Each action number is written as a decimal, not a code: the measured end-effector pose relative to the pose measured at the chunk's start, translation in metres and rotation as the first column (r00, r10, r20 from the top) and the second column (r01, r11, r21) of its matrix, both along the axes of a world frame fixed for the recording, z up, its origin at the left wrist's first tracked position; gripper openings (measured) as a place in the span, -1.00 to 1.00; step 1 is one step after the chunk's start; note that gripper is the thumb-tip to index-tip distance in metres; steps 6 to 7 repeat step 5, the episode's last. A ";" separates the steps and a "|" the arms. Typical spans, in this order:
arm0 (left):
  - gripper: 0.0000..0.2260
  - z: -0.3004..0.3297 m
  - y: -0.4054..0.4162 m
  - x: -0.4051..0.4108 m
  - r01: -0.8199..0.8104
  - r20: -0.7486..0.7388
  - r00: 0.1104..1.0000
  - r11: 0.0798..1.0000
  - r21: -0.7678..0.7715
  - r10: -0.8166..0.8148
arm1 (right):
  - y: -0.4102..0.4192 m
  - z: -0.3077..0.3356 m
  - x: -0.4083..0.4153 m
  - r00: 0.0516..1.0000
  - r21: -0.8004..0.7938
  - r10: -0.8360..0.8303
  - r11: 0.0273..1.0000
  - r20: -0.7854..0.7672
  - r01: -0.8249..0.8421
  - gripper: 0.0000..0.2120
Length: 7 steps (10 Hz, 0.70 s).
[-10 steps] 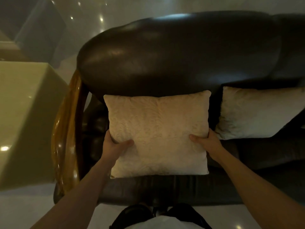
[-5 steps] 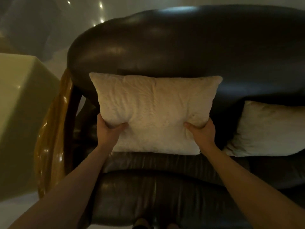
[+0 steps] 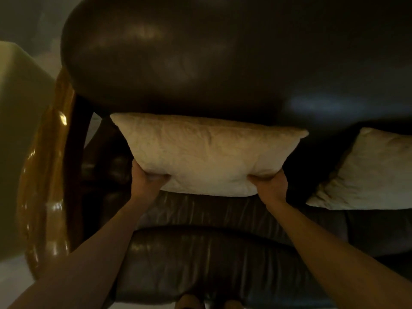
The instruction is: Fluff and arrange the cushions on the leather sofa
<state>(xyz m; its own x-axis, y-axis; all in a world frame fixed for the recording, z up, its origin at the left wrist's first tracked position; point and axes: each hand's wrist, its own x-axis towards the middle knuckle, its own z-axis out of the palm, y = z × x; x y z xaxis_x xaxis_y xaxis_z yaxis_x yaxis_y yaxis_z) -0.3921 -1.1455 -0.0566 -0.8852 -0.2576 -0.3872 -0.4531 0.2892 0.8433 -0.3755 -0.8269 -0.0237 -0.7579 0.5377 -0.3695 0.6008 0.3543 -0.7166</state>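
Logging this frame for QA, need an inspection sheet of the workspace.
Surface: dark leather sofa, seat creased, bare in front.
Job's things: cream cushion against the backrest, at the armrest end; second cushion leaning at its right.
Clutter: nothing seen.
Grippers: left hand and right hand each pinch a lower corner of the cream cushion.
Cables: nothing seen.
Surroundings: glossy wooden arm frame, pale side table, dim light.
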 end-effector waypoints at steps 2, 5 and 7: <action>-0.03 0.007 0.002 0.011 0.149 0.091 0.986 0.980 -0.129 -0.138 | 0.015 -0.005 0.030 0.991 0.066 0.108 0.991 0.079 -0.114 -0.47; -0.30 0.054 0.031 0.076 0.514 0.169 0.849 0.710 -0.481 -0.500 | 0.025 0.039 0.095 0.904 0.226 0.386 0.878 0.183 -0.421 -0.42; -0.30 0.054 0.031 0.076 0.514 0.169 0.849 0.710 -0.481 -0.500 | 0.025 0.039 0.095 0.904 0.226 0.386 0.878 0.183 -0.421 -0.42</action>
